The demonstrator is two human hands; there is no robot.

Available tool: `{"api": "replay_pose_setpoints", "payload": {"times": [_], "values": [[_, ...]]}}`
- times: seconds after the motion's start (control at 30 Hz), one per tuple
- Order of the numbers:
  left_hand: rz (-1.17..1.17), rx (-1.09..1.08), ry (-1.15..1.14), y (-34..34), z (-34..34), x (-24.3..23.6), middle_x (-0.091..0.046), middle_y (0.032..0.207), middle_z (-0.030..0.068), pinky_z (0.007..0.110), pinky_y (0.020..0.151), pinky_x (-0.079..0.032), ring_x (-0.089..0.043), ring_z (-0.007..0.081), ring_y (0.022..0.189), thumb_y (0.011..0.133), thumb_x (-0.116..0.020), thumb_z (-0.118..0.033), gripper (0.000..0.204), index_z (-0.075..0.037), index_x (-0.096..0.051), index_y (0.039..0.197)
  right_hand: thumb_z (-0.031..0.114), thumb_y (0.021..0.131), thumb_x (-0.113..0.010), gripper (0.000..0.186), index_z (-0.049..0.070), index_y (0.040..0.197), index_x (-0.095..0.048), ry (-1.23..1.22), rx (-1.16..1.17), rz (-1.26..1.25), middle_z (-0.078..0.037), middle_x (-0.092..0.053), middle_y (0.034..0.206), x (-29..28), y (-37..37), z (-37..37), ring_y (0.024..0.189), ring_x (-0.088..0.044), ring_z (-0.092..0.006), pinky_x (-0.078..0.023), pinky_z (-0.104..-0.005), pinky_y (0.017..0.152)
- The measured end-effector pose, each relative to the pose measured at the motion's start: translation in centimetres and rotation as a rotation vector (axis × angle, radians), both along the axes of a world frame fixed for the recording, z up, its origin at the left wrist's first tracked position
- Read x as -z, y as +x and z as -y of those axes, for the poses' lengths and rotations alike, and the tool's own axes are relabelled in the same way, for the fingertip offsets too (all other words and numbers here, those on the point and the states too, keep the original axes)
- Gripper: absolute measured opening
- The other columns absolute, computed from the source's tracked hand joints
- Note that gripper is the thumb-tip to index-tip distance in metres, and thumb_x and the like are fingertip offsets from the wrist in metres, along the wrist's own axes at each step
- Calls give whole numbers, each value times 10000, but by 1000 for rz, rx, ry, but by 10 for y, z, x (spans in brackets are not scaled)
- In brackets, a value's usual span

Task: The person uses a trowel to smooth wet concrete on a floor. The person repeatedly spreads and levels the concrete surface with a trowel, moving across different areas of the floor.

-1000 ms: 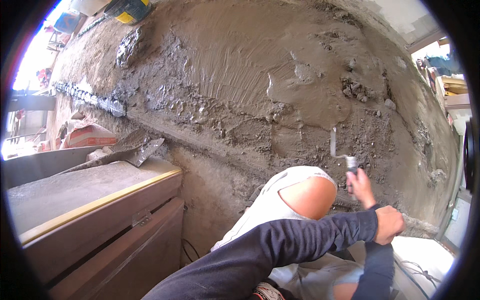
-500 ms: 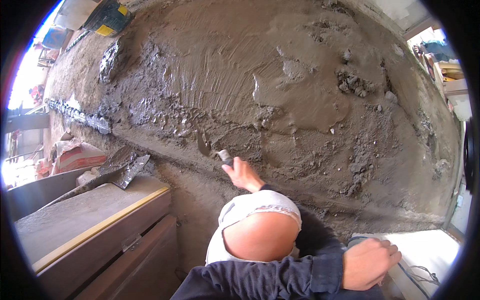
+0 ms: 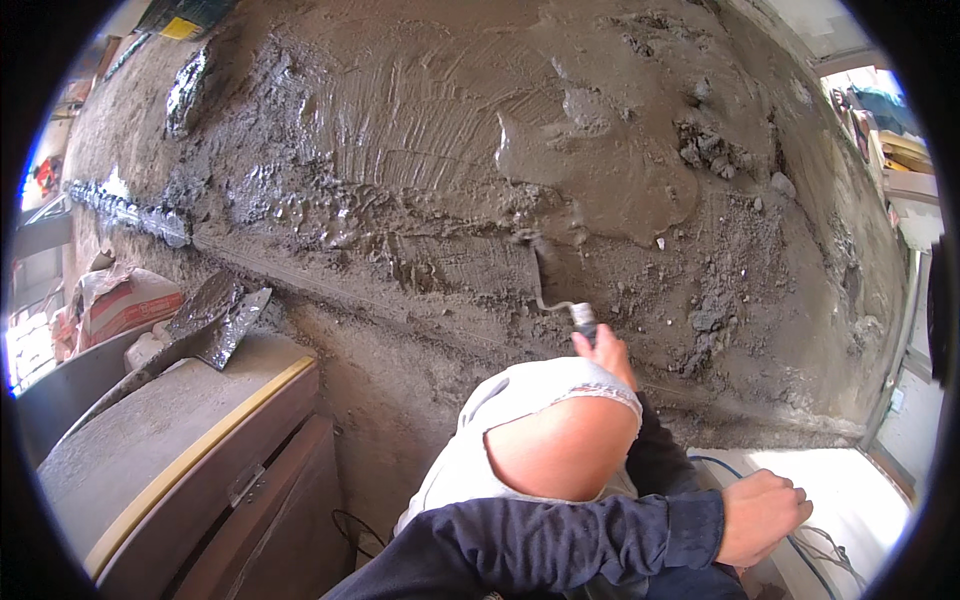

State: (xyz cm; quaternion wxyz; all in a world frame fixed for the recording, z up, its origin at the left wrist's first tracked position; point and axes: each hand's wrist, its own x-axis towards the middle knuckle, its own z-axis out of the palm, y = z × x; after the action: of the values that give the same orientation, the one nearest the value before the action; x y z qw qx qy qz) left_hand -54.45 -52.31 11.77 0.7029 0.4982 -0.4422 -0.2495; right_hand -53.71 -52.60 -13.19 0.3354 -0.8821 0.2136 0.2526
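My right hand (image 3: pixel 610 355) grips the dark handle of a trowel (image 3: pixel 542 280), its blade lying in wet grey mortar (image 3: pixel 440 135) beyond my bent knee (image 3: pixel 550 440) in torn white trousers. A streaked patch of mortar (image 3: pixel 460 265) lies left of the blade. My left forearm, in a dark sleeve, crosses in front of the knee. At lower right my left hand (image 3: pixel 760 515) has its fingers curled, their undersides hidden, above a white surface (image 3: pixel 840 480) with cables on it.
At left stand a wooden unit (image 3: pixel 170 430) with a yellow edge, a mortar-coated tool (image 3: pixel 235 325) and a torn sack (image 3: pixel 125 305). A dark bucket (image 3: pixel 190 20) stands at upper left. Lumps of mortar (image 3: pixel 710 150) lie at right, near a pale wall (image 3: pixel 910 410).
The trowel swept left, then came back rightward to the middle, leaving a streaked patch. The view has shifted a little. My left hand stays at lower right, fingers curled.
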Motion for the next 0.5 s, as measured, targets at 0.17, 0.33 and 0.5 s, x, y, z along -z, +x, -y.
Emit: {"api": "replay_pose_setpoints", "payload": {"times": [0.17, 0.33, 0.5], "values": [[0, -16, 27, -6, -4, 0, -590, 822, 144, 380, 727, -485, -599, 322, 821, 646, -633, -110, 273, 32, -564, 868, 344, 904, -618, 371, -21, 936, -561, 150, 181, -144, -182, -619, 678, -37, -6, 43, 605, -626, -313, -484, -424, 580], [-110, -113, -149, -15, -9, -13, -590, 805, 157, 398, 730, -476, -595, 342, 818, 646, -634, -85, 277, 37, -585, 890, 356, 926, -586, 365, -7, 912, -547, 383, -28, 31, -124, -612, 674, -20, 38, -29, 574, -603, -228, -466, -370, 525], [-125, -249, -90, -5, -37, -11, -570, 779, 134, 401, 686, -471, -587, 325, 789, 677, -627, -116, 209, 1, -561, 836, 391, 933, -548, 449, -56, 927, -502, 706, -173, -276, -168, -606, 661, 20, 78, -136, 575, -614, -237, -497, -426, 530]]}}
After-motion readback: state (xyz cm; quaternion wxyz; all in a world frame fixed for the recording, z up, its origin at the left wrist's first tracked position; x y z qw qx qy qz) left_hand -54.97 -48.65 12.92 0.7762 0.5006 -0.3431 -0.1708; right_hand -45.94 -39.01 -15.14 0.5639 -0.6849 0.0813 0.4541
